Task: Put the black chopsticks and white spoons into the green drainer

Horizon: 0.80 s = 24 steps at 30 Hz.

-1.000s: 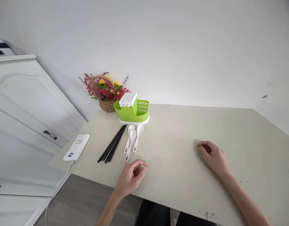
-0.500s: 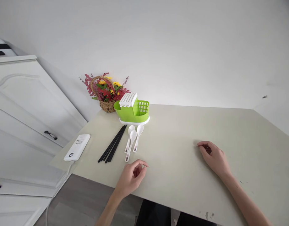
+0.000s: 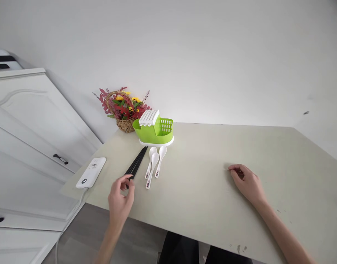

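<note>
My left hand is at the near ends of a bundle of black chopsticks, thumb and forefinger pinched on them. The chopsticks lie flat on the beige table, pointing toward a green cutlery drainer with a white slotted lid. Three white spoons lie just right of the chopsticks. My right hand rests on the table far to the right, fingers curled under, with nothing visible in it.
A white power bank with a cable lies near the table's left corner. A wicker basket of red and yellow flowers stands behind the drainer against the wall. White cabinet doors stand at the left.
My left hand has moved left from the table's front edge to the near ends of the chopsticks and pinched them. The right hand has stayed put.
</note>
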Each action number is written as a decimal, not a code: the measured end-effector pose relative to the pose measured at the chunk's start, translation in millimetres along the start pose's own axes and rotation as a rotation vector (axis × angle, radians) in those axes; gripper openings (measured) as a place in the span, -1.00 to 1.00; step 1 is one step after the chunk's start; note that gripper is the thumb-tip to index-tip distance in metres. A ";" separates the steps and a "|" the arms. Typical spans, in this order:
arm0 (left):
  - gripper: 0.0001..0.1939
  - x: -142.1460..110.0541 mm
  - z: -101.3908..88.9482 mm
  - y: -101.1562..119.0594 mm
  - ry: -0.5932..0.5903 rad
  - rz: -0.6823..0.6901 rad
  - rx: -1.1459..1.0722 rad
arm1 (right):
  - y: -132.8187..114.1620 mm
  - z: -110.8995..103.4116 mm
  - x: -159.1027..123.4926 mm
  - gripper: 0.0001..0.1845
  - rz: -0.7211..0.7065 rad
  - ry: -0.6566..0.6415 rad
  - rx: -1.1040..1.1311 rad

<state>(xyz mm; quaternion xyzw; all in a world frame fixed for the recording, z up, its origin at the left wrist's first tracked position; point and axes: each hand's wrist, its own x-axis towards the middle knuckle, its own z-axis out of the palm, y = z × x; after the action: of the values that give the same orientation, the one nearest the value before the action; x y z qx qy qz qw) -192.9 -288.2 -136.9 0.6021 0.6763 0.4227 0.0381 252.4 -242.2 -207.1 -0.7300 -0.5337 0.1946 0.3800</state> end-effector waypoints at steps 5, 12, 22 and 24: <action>-0.60 15.4 -11.2 -20.4 0.065 0.167 0.250 | 0.9 1.1 0.5 -0.71 -0.040 0.014 0.000; -0.38 36.8 -19.6 -22.9 -0.333 0.038 0.488 | 4.1 1.8 0.0 -0.69 -0.074 0.010 -0.008; -0.51 58.2 -19.1 -5.0 -0.469 -0.054 0.692 | 2.2 1.6 0.9 -0.70 -0.072 0.013 0.008; -0.50 62.1 -19.9 -1.0 -0.490 -0.079 0.728 | 2.1 1.6 0.5 -0.70 -0.075 0.017 0.009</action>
<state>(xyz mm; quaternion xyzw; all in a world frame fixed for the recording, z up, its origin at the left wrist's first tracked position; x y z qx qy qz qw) -221.7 -246.0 -96.4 0.6324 0.7746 -0.0004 -0.0010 252.8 -241.5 -209.7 -0.7095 -0.5565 0.1764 0.3948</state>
